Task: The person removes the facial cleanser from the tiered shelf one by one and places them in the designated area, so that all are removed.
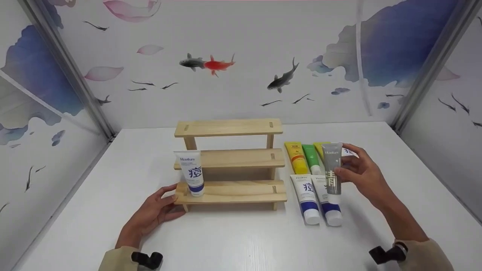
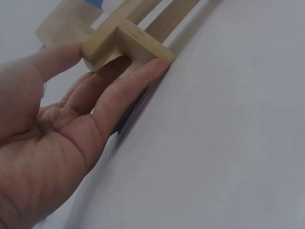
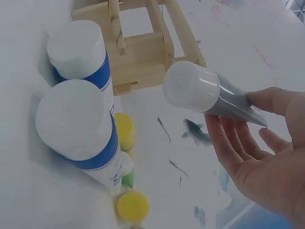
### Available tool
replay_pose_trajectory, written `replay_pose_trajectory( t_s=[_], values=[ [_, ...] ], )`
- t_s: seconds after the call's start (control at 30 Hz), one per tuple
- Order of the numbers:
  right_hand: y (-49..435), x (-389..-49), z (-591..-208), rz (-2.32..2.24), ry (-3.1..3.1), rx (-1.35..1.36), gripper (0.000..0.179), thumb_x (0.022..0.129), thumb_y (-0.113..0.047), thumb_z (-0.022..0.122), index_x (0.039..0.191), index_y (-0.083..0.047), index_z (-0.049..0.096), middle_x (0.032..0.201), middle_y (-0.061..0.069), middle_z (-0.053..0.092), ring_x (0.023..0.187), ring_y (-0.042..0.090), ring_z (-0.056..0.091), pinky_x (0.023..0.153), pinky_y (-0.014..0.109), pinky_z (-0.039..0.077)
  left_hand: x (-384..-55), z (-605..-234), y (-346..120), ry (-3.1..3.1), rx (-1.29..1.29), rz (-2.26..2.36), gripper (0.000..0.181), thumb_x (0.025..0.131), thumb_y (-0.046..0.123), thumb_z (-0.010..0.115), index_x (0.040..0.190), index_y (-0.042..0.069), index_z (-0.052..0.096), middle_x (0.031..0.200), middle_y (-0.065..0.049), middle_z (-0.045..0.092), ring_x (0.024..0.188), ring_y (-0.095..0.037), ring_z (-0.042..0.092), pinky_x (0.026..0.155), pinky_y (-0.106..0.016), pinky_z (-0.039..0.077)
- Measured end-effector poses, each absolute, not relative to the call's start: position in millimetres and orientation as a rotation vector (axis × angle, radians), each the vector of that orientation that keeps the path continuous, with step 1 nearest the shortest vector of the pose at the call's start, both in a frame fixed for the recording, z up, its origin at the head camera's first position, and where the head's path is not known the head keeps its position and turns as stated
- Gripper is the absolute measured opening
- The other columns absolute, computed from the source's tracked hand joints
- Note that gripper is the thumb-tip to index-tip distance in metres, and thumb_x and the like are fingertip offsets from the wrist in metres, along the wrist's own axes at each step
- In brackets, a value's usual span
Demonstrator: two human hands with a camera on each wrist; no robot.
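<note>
In the head view my right hand (image 1: 363, 173) pinches a grey tube (image 1: 332, 165) with a white cap, thumb in front and fingers behind. The tube is upright, cap down, above the tubes lying on the table; the right wrist view shows its white cap (image 3: 190, 88) up close. My left hand (image 1: 156, 209) grips the left end of the lowest step of a three-step wooden rack (image 1: 241, 192). The left wrist view has the thumb at the board's edge and a fingertip against the leg (image 2: 147, 43). A white-and-blue tube (image 1: 191, 173) stands on its cap at that step's left end.
Right of the rack lie two white-and-blue tubes (image 1: 305, 199) in the near row. Behind them are a yellow tube (image 1: 296, 158), a green tube (image 1: 311, 158) and another yellow tube (image 1: 319, 148), partly hidden. Printed wall panels (image 1: 241, 94) enclose the white table (image 1: 241, 241) at back and sides.
</note>
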State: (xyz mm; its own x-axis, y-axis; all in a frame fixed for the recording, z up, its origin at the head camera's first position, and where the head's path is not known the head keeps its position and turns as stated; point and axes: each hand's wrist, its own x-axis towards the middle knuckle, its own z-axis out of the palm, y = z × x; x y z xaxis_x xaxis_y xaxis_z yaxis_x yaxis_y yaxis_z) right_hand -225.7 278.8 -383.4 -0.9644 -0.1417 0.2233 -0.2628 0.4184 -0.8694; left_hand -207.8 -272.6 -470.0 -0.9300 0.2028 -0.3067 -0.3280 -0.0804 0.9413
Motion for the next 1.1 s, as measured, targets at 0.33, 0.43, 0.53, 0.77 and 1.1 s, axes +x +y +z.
replay_pose_trajectory(
  t_s=[0.33,0.43,0.53,0.77,1.1],
  values=[
    [316,-242,-400,1.64,-2.711,0.24,0.077,0.099,-0.037,0.062,0.159,-0.017,0.019,0.141,0.025,0.048,0.103,0.004,0.064,0.084,0.022,0.061,-207,-468,-272,1.823,-0.135,2.086,0.068,0.101,0.024,0.06,0.158,0.013,0.023,0.163,-0.025,0.026,0.128,-0.022,0.058,0.105,-0.043,0.054],
    [324,-247,-406,1.668,-2.773,0.174,0.081,0.098,-0.041,0.063,0.16,-0.018,0.016,0.146,0.026,0.045,0.114,0.019,0.063,0.086,0.025,0.061,-207,-468,-272,1.827,-0.132,2.082,0.068,0.101,0.024,0.059,0.158,0.013,0.023,0.163,-0.025,0.026,0.129,-0.022,0.058,0.105,-0.043,0.054],
    [330,-251,-413,1.66,-2.837,0.129,0.084,0.097,-0.043,0.064,0.16,-0.018,0.015,0.149,0.028,0.042,0.124,0.034,0.056,0.088,0.027,0.061,-207,-468,-272,1.834,-0.136,2.076,0.069,0.101,0.025,0.06,0.158,0.014,0.023,0.162,-0.025,0.026,0.129,-0.023,0.057,0.105,-0.043,0.054],
    [337,-257,-427,1.649,-2.943,0.114,0.08,0.097,-0.03,0.064,0.159,-0.013,0.016,0.147,0.029,0.044,0.122,0.033,0.056,0.09,0.035,0.062,-208,-467,-273,1.844,-0.098,2.073,0.07,0.102,0.026,0.059,0.158,0.011,0.02,0.162,-0.026,0.025,0.13,-0.022,0.056,0.105,-0.043,0.054],
    [339,-258,-436,1.64,-3.113,0.047,0.084,0.095,-0.037,0.066,0.157,-0.005,0.018,0.151,0.035,0.036,0.123,0.038,0.058,0.096,0.045,0.06,-208,-469,-272,1.84,-0.139,2.073,0.072,0.1,0.027,0.062,0.158,0.013,0.022,0.162,-0.024,0.026,0.132,-0.024,0.055,0.106,-0.042,0.053]
  ],
)
